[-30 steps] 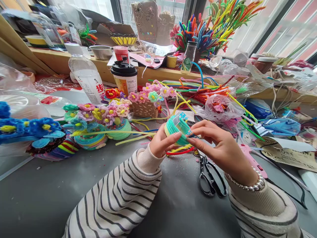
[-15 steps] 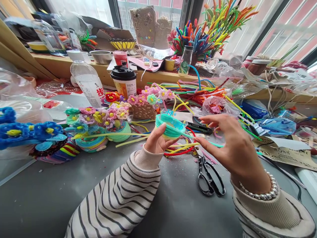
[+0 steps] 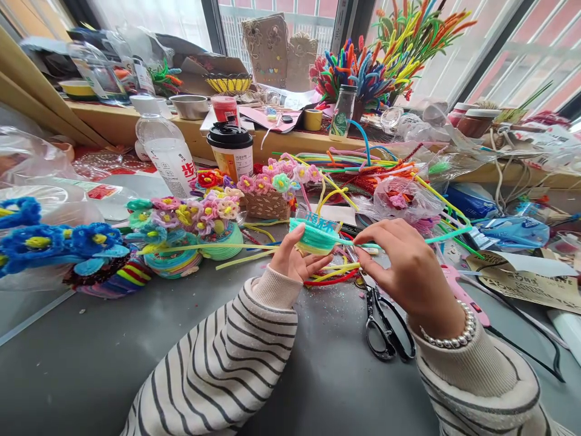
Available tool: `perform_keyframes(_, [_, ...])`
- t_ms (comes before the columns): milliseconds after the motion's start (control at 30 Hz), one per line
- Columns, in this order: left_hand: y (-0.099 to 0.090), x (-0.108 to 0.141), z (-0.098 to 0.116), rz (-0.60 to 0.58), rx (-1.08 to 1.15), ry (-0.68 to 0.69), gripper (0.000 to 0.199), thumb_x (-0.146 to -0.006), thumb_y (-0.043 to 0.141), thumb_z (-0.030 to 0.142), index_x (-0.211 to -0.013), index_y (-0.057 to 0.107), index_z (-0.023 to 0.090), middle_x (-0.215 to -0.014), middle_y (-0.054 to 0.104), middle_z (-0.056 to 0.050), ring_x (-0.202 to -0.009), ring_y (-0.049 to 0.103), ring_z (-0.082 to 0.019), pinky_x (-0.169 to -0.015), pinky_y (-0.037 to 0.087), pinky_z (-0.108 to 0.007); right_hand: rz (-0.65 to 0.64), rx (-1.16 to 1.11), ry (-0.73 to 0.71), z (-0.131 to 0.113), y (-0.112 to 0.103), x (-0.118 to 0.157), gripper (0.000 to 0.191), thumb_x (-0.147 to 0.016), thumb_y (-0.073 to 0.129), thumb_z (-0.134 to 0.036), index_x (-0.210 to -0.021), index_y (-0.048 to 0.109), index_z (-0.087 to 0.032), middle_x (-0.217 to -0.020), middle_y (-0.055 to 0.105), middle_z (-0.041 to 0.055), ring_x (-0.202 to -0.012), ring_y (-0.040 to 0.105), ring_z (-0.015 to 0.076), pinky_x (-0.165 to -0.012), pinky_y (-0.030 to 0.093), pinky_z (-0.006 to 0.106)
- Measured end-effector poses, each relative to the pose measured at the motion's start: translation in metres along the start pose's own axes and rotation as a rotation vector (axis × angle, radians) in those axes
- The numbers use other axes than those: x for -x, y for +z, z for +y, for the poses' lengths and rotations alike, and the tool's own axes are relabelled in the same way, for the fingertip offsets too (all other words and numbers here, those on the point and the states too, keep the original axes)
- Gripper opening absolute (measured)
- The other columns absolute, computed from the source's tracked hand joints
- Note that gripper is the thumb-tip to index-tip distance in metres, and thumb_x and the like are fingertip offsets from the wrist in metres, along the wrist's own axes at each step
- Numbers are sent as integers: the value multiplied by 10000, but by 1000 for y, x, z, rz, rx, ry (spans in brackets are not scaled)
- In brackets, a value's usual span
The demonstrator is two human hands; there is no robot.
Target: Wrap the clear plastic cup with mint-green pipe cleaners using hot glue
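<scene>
A grey table (image 3: 190, 333) is strewn with glitter specks (image 3: 318, 306). On it are laid black-handled scissors (image 3: 371, 301), a pink tool (image 3: 463, 293) and red and yellow pipe cleaners (image 3: 333, 280); toward the left, a striped pot (image 3: 131, 275) and a green coiled pot (image 3: 224, 243) are set. On the wooden ledge (image 3: 288, 140) behind, a metal bowl (image 3: 188, 108), a tape roll (image 3: 313, 120) and a glass bottle (image 3: 342, 115) are placed.

Bright daylight enters through windows (image 3: 308, 18) (edges stretched)

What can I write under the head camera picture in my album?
Left hand holds a green-and-yellow cup; right hand pinches a green strand; scissors lie nearby.
</scene>
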State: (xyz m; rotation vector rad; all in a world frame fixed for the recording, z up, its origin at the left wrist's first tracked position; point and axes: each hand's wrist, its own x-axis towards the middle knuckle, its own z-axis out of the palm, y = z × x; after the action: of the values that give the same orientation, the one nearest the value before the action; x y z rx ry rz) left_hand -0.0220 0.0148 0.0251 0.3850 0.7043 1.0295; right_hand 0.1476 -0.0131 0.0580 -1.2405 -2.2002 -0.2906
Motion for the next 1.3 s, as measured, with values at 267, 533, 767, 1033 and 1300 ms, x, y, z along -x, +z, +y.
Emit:
perform_keyframes(267, [4, 2, 0, 50, 4, -25, 466, -795, 479, 354, -1169, 474, 77, -854, 663, -111, -731, 641, -178, -709, 512, -278, 120, 59, 31, 1, 3, -1, 47, -790, 505, -189, -814, 543, -174, -757, 617, 57, -734, 549, 205, -695, 406, 334])
perform_keyframes(533, [1, -2, -3, 35, 25, 14, 572, -746, 562, 350, -1241, 414, 105, -899, 662, -95, -750, 649, -172, -725, 507, -261, 168, 150, -27, -2, -5, 0, 94, -797, 505, -170, -878, 552, -186, -794, 636, 57, -771, 555, 214, -764, 389, 367])
perform_keyframes(767, [-12, -7, -1, -17, 50, 83, 517, -697, 611, 373, -1147, 466, 165, -925, 654, -58, -847, 643, -177, -754, 524, -251, 129, 339, 71, 18, -26, 14, 114, -814, 482, -206, -882, 573, -215, -807, 645, 54, -783, 568, 237, -958, 274, 510])
perform_keyframes(1033, [-11, -7, 1, -35, 80, 156, 472, -675, 625, 373, -1089, 504, 182, -954, 652, -52, -886, 638, -197, -767, 538, -267, 422, 396, 547, 70, -44, 93, 377, -772, 546, -347, -1108, 493, -186, -987, 578, 161, -899, 537, 302, -861, 398, 425])
perform_keyframes(1300, [-9, -3, 5, -87, 70, 146, 513, -723, 579, 366, -1186, 459, 182, -994, 651, -73, -933, 629, -203, -784, 530, -261, -234, 256, 941, 108, -13, 136, 580, -701, 465, -588, -965, 558, -80, -983, 600, 190, -929, 552, 318, -786, 418, 422])
